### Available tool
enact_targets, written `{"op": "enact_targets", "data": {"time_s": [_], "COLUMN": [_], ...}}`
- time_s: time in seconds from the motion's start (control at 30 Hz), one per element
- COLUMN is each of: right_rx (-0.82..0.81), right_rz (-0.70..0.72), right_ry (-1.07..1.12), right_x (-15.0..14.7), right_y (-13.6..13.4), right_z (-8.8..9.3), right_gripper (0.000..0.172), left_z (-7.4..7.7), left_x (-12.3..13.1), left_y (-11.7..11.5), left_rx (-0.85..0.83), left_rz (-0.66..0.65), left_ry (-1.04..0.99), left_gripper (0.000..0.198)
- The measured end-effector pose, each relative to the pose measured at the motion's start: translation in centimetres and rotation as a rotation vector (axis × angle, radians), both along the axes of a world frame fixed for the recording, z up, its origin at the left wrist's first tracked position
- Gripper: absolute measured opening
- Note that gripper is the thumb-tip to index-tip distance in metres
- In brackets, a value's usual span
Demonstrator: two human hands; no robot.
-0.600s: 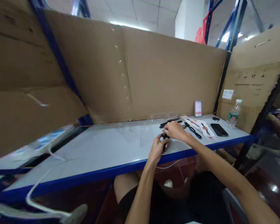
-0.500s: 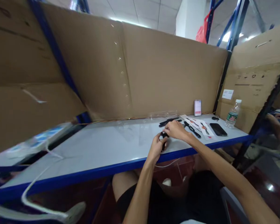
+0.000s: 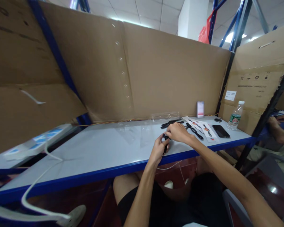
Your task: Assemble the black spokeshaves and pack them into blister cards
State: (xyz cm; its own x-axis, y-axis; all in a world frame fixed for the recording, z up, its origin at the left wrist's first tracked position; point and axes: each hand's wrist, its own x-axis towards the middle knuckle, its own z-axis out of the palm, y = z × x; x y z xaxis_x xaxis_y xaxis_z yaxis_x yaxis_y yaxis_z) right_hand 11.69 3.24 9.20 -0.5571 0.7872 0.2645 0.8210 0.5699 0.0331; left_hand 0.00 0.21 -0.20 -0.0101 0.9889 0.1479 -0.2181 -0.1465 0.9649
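Note:
My left hand (image 3: 159,145) is closed around a small black handled tool (image 3: 165,148) over the front part of the table. Its lower end sticks out below the fingers, and I cannot make out its exact kind. With fingers pinched, my right hand (image 3: 177,132) meets the upper end of the same tool; what the fingertips grip there is hidden. Just behind the right hand lie several black handled pieces (image 3: 171,123). Another black tool (image 3: 194,131) rests to the right of that hand, beside printed cards (image 3: 208,132) picturing a similar tool.
A black phone (image 3: 221,131) lies at the right, near a water bottle (image 3: 235,116). A lit phone (image 3: 200,109) leans on the cardboard wall (image 3: 175,72). Clear plastic packaging (image 3: 165,116) sits at the back. A white cable (image 3: 47,151) and power strip (image 3: 46,137) are left. Another person's arm (image 3: 280,130) shows far right.
The hands and the black tool stay almost where they were, with only slight finger movement. The view has shifted very slightly.

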Motion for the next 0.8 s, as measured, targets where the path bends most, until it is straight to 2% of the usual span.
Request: {"op": "enact_targets", "data": {"time_s": [0.17,0.43,0.5,0.67,0.8], "right_rx": [-0.068,-0.010,-0.017,-0.119,-0.053], "right_rz": [0.088,-0.031,-0.031,0.078,0.005], "right_ry": [0.026,0.005,0.002,0.033,0.017], "right_x": [-0.51,-0.10,0.06,-0.30,-0.38], "right_y": [-0.15,-0.18,-0.43,-0.29,0.27], "right_z": [0.32,0.36,0.45,0.55,0.17], "right_gripper": [0.033,0.034,0.035,0.032,0.033], "left_z": [-0.17,0.01,-0.11,-0.34,-0.20], "left_x": [0.00,0.00,-0.01,-0.10,-0.15], "left_y": [0.09,-0.05,0.07,0.25,0.07], "left_rx": [0.012,0.008,0.012,0.016,0.002], "left_rz": [0.032,-0.003,0.009,0.029,-0.006], "left_ry": [0.010,0.026,0.031,0.051,0.029], "left_gripper": [0.051,0.069,0.066,0.044,0.056]}}
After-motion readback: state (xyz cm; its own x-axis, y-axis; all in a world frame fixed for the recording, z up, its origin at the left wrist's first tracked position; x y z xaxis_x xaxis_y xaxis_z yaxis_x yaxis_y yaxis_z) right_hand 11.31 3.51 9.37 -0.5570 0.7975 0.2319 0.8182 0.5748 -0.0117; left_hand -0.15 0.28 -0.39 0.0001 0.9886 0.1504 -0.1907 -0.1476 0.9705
